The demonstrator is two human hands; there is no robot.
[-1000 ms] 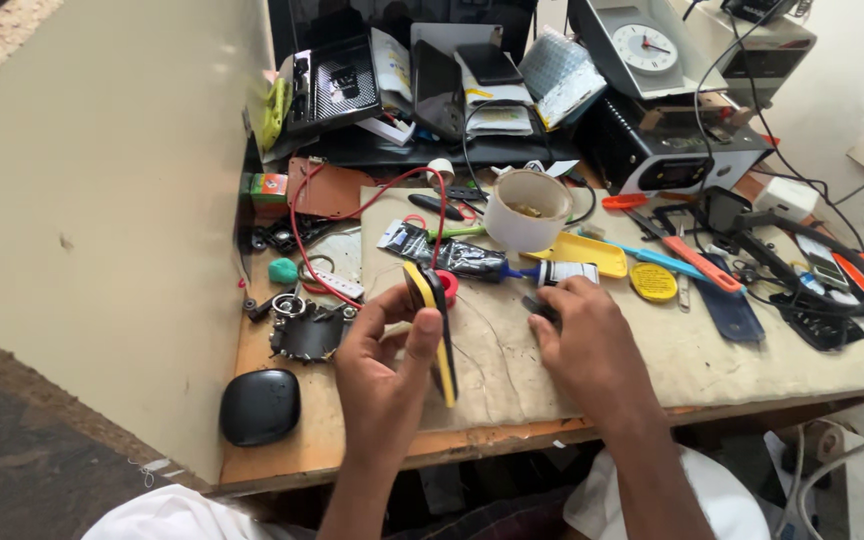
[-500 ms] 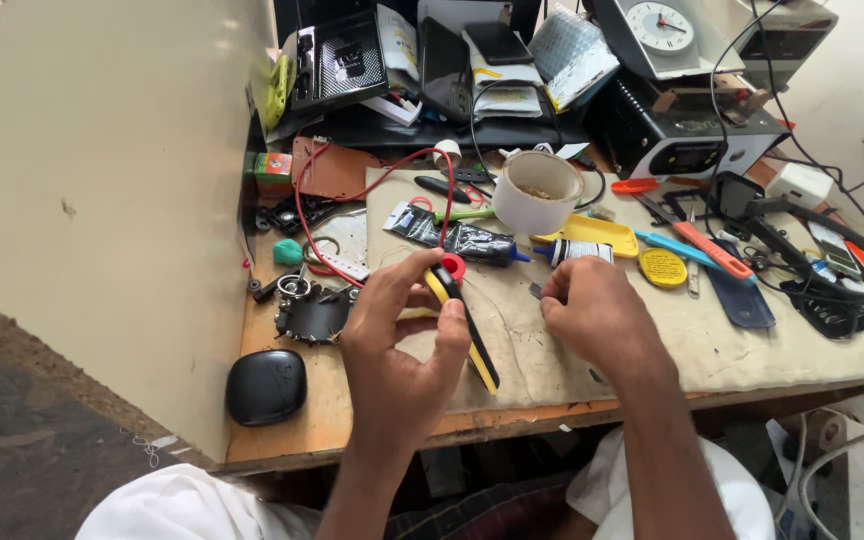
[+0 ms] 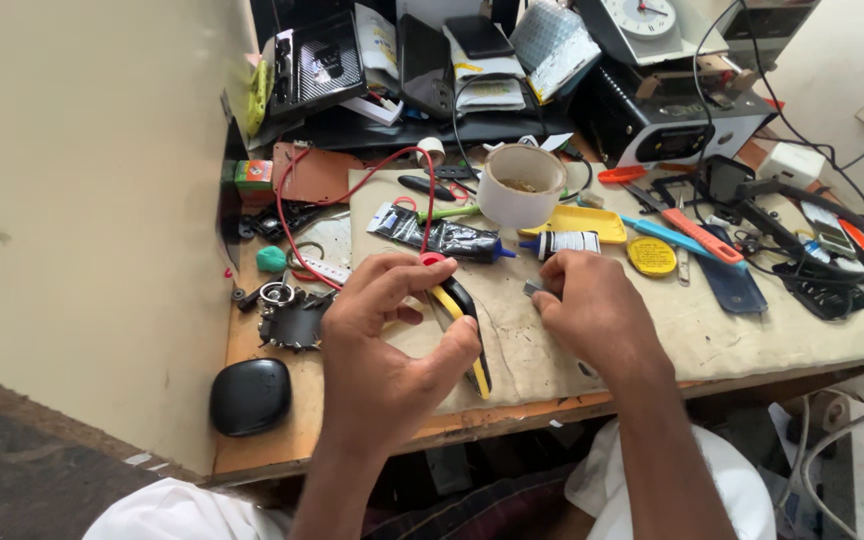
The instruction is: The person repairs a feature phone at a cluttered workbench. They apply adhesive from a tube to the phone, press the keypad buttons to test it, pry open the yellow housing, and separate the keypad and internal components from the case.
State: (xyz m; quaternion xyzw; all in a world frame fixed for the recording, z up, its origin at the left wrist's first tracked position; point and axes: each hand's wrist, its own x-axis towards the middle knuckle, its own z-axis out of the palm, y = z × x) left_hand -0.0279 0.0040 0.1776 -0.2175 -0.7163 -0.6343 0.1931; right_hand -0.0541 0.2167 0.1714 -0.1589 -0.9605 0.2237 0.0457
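While my left hand [image 3: 387, 345] grips the yellow-and-black probe [image 3: 460, 325] between thumb and fingers, my right hand [image 3: 592, 310] at its three o'clock pinches a small grey part [image 3: 534, 290] against the cloth-covered bench [image 3: 752, 345].

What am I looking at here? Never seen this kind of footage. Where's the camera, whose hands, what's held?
One view only, from a camera on a person's head, looking down at their own bare hands over a cluttered workbench. The left hand grips a black-and-yellow tool with a red wire running from its tip. The right hand pinches a small grey part; too small to identify. On the bench: a white tape roll, a black glue tube, a yellow tray, a black oval case, and a clock at the back.
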